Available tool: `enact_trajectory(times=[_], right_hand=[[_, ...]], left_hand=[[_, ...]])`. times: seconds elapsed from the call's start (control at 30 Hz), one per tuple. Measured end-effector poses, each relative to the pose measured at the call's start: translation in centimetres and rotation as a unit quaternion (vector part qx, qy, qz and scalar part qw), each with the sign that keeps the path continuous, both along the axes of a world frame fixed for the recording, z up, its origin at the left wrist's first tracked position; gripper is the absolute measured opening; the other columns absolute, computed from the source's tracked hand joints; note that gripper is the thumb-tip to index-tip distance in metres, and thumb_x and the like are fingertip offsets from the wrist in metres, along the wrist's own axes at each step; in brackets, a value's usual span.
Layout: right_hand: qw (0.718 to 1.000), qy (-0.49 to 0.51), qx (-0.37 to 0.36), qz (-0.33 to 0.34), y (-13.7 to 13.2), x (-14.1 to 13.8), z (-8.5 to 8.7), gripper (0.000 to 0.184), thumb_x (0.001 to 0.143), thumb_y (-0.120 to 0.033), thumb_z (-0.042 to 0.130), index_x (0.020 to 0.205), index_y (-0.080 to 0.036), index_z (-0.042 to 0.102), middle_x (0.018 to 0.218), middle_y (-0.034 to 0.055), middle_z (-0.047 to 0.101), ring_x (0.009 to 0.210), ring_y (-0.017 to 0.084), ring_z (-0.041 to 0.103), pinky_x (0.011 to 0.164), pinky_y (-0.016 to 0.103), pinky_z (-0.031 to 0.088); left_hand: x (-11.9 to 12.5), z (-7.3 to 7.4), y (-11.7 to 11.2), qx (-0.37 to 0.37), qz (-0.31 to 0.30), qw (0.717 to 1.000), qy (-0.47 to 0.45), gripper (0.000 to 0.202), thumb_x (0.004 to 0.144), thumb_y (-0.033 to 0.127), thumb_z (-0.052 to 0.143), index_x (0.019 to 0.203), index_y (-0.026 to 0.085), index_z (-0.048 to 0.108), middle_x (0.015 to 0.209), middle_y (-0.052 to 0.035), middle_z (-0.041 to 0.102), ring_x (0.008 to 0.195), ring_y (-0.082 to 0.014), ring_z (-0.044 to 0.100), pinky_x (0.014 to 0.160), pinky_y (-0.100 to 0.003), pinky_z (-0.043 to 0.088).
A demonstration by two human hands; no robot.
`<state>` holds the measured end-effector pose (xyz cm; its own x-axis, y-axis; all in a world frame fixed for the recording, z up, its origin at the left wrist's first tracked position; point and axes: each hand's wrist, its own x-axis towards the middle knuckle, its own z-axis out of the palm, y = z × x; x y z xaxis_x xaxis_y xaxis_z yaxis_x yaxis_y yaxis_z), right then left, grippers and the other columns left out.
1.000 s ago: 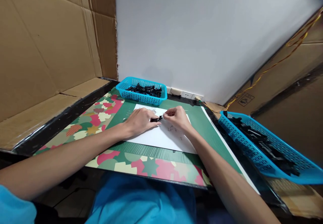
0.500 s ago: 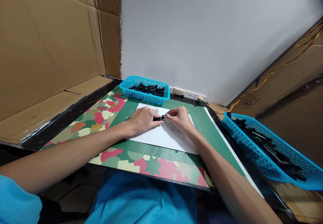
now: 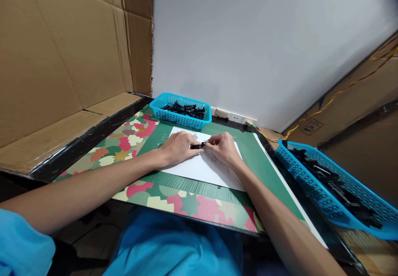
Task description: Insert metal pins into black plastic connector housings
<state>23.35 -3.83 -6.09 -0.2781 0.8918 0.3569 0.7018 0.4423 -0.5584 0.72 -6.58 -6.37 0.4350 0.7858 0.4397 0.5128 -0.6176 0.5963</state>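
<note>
Holding over the paper [image 3: 194, 171]: left hand [image 3: 176, 146], grip closed on the black part [image 3: 196, 146] at its left end. Part judged light, stiff, rather slick; best held along its body. At its right end, right hand [image 3: 224, 146], grip pinching a thin pale piece [image 3: 206, 141], too small to identify; contact unclear.

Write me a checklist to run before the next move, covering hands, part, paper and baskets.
1. Left hand gripping the black part: ok.
2. Right hand pinched close to the part's exposed end: ok.
3. What the right fingertips hold: cannot tell, too small.
4. Paper lying flat under the hands: ok.
5. Far basket upright, black pieces inside: ok.
6. Right basket holding black pieces: ok.
</note>
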Motion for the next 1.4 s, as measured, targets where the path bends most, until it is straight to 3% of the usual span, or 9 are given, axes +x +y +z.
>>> enact_trajectory(times=[0.17, 0.33, 0.47, 0.6, 0.73, 0.83, 1.03, 1.4], right_hand=[[1.000, -0.006, -0.008, 0.006, -0.3, -0.3, 0.1, 0.021, 0.078, -0.024, 0.065, 0.070, -0.012, 0.080, 0.057, 0.0044, 0.065, 0.058, 0.016, 0.053, 0.054, 0.028, 0.034], [0.999, -0.034, -0.026, 0.029, -0.2, 0.5, 0.8, 0.023, 0.083, -0.027, 0.065, 0.070, -0.014, 0.080, 0.059, 0.0033, 0.065, 0.059, 0.014, 0.049, 0.055, 0.029, 0.033], [0.998, -0.045, -0.027, 0.039, 0.6, 2.1, 1.7, 0.024, 0.087, -0.029, 0.065, 0.083, -0.014, 0.084, 0.063, 0.0034, 0.066, 0.059, 0.015, 0.050, 0.055, 0.029, 0.033], [0.999, 0.023, 0.004, 0.029, 1.2, 2.8, 1.7, 0.031, 0.095, -0.033, 0.061, 0.098, -0.015, 0.086, 0.083, 0.0086, 0.079, 0.071, 0.020, 0.066, 0.061, 0.029, 0.045], [0.995, 0.083, 0.047, 0.041, 1.3, 2.2, 1.1, 0.025, 0.093, -0.035, 0.068, 0.097, -0.018, 0.086, 0.102, 0.0101, 0.083, 0.089, 0.027, 0.075, 0.081, 0.037, 0.057], [0.986, 0.157, 0.013, 0.052, 0.9, 1.3, 0.6, 0.024, 0.090, -0.038, 0.074, 0.091, -0.017, 0.084, 0.093, 0.0114, 0.083, 0.087, 0.028, 0.077, 0.082, 0.040, 0.061], [0.944, 0.313, -0.085, 0.069, 0.5, -0.3, -0.4, 0.034, 0.086, -0.047, 0.082, 0.082, -0.015, 0.072, 0.089, 0.0142, 0.081, 0.086, 0.025, 0.078, 0.083, 0.043, 0.067], [0.949, 0.292, -0.104, 0.057, 1.1, 0.0, -1.0, 0.037, 0.085, -0.050, 0.082, 0.082, -0.016, 0.070, 0.089, 0.0133, 0.080, 0.083, 0.024, 0.078, 0.082, 0.042, 0.068]], left_hand=[[0.1, 0.3, 0.0, 0.024, 0.008, 0.996, 0.080, 0.030, 0.095, 0.047, 0.067, 0.088, 0.024, 0.086, 0.082, -0.0100, 0.081, 0.070, -0.0248, 0.067, 0.065, -0.038, 0.044], [0.1, 0.1, 0.0, 0.016, 0.010, 0.998, 0.062, 0.030, 0.094, 0.046, 0.070, 0.109, 0.026, 0.086, 0.106, -0.0118, 0.084, 0.091, -0.0302, 0.075, 0.077, -0.043, 0.053], [0.0, 0.2, 0.0, 0.004, 0.009, 0.998, 0.068, 0.031, 0.095, 0.046, 0.070, 0.111, 0.025, 0.086, 0.108, -0.0121, 0.084, 0.092, -0.0319, 0.077, 0.077, -0.045, 0.054], [0.1, 0.4, -0.2, 0.011, 0.010, 0.997, 0.079, 0.030, 0.095, 0.043, 0.069, 0.112, 0.025, 0.086, 0.110, -0.0106, 0.084, 0.097, -0.0308, 0.077, 0.081, -0.043, 0.056], [0.1, 0.5, -0.4, 0.014, 0.014, 0.995, 0.093, 0.029, 0.095, 0.041, 0.068, 0.113, 0.025, 0.086, 0.109, -0.0102, 0.084, 0.098, -0.0298, 0.077, 0.084, -0.042, 0.056], [0.2, 0.5, -0.4, 0.010, 0.011, 0.996, 0.083, 0.027, 0.094, 0.039, 0.069, 0.110, 0.025, 0.086, 0.104, -0.0106, 0.084, 0.096, -0.0296, 0.077, 0.084, -0.041, 0.056], [0.2, 0.8, -0.4, 0.014, 0.010, 0.996, 0.089, 0.027, 0.095, 0.039, 0.067, 0.107, 0.024, 0.087, 0.099, -0.0121, 0.084, 0.086, -0.0283, 0.075, 0.077, -0.041, 0.054], [0.1, 0.5, -0.4, 0.004, 0.004, 0.998, 0.064, 0.024, 0.093, 0.038, 0.068, 0.101, 0.025, 0.087, 0.095, -0.0113, 0.083, 0.088, -0.0283, 0.075, 0.078, -0.040, 0.054]])
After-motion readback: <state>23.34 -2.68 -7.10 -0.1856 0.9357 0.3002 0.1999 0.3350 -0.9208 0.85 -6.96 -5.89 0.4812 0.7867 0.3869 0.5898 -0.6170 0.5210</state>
